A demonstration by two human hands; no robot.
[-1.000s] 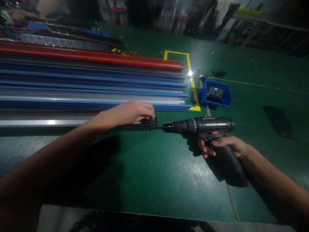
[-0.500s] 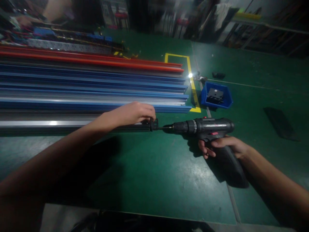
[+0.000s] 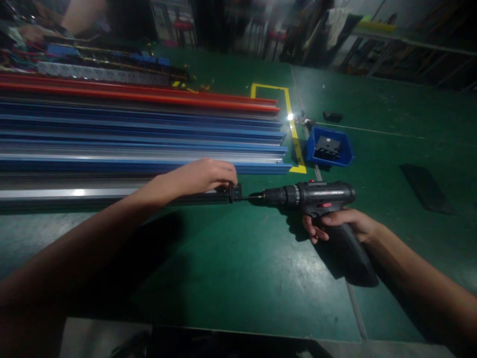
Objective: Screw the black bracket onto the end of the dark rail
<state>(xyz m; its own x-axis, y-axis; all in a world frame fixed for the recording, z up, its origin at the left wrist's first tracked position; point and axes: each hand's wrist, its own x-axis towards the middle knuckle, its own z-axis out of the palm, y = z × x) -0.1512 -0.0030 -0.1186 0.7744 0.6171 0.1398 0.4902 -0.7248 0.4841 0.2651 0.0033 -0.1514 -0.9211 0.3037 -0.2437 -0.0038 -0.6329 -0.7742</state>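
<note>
My left hand (image 3: 212,175) is closed on a small black bracket (image 3: 235,191) at the right end of a black and silver rail (image 3: 93,194). Wrapped round the handle of a black cordless drill (image 3: 320,194) is my right hand (image 3: 346,223). The drill lies level, pointing left, and its long thin bit (image 3: 251,197) reaches the bracket. My left fingertips are partly hidden behind the bracket.
Blue rails (image 3: 149,134) and red rails (image 3: 149,92) lie behind the black rail on the green table (image 3: 242,278). A blue bin (image 3: 348,149) holds dark plates. A black flat piece (image 3: 425,189) lies at right. Another person's hand (image 3: 33,34) shows at top left.
The whole view has shifted slightly, so things appear a little further left. Both hands, the drill and the bracket keep the same arrangement.
</note>
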